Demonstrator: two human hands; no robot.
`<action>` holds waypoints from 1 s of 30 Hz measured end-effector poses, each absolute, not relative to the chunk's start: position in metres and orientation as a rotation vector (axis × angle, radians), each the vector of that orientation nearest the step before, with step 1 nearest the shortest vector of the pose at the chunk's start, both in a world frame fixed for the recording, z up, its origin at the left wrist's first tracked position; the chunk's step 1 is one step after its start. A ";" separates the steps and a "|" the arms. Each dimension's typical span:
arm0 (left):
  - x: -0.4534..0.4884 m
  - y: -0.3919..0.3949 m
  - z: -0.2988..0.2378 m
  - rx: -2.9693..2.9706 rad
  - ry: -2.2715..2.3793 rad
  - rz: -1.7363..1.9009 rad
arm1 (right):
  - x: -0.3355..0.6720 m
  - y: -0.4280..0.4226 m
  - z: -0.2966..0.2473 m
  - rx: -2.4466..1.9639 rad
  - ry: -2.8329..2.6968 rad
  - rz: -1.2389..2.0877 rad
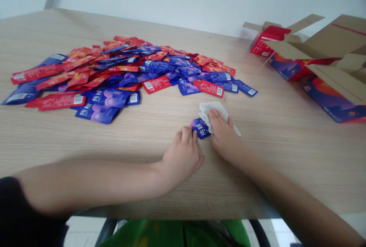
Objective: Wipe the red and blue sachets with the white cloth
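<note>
A small blue sachet lies flat on the wooden table in front of me. My left hand rests palm down with its fingertips on the sachet's left end, fingers together. My right hand presses a white cloth down onto the sachet's right part, fingers laid flat over the cloth. Most of the sachet is hidden under the cloth and my fingers.
A wide heap of red and blue sachets covers the table's far left and middle. Opened cardboard boxes with red and blue printing stand at the far right. A white wall runs behind the table. Something green shows below the near edge.
</note>
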State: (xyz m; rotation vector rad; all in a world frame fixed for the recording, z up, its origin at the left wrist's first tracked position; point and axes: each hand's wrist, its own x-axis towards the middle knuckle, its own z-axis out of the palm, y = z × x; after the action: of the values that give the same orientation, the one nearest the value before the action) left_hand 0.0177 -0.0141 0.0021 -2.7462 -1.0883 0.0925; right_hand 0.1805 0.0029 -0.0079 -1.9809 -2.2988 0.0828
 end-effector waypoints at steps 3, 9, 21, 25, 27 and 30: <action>0.018 -0.014 0.001 -2.741 -1.114 0.083 | 0.181 0.006 -0.014 -1.911 -2.286 0.029; 0.017 -0.013 0.003 -2.775 -1.017 0.079 | 0.165 -0.005 -0.027 -1.492 -2.414 0.054; 0.015 -0.013 0.005 -2.794 -1.041 0.114 | 0.166 -0.005 -0.025 -1.444 -2.455 0.049; 0.016 -0.014 0.005 -2.787 -1.117 0.089 | 0.176 0.000 -0.023 -1.591 -2.395 0.048; 0.016 -0.015 0.004 -2.768 -1.141 0.071 | 0.187 0.008 -0.023 -1.707 -2.309 0.016; 0.017 -0.015 0.004 -2.761 -1.138 0.079 | 0.187 0.009 -0.024 -1.722 -2.277 -0.034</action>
State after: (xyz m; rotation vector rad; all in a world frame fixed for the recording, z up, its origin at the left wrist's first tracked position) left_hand 0.0166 -0.0150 0.0038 -2.7612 -1.1381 0.0793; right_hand 0.1867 0.0087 -0.0245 -1.7224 -2.2769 -0.0338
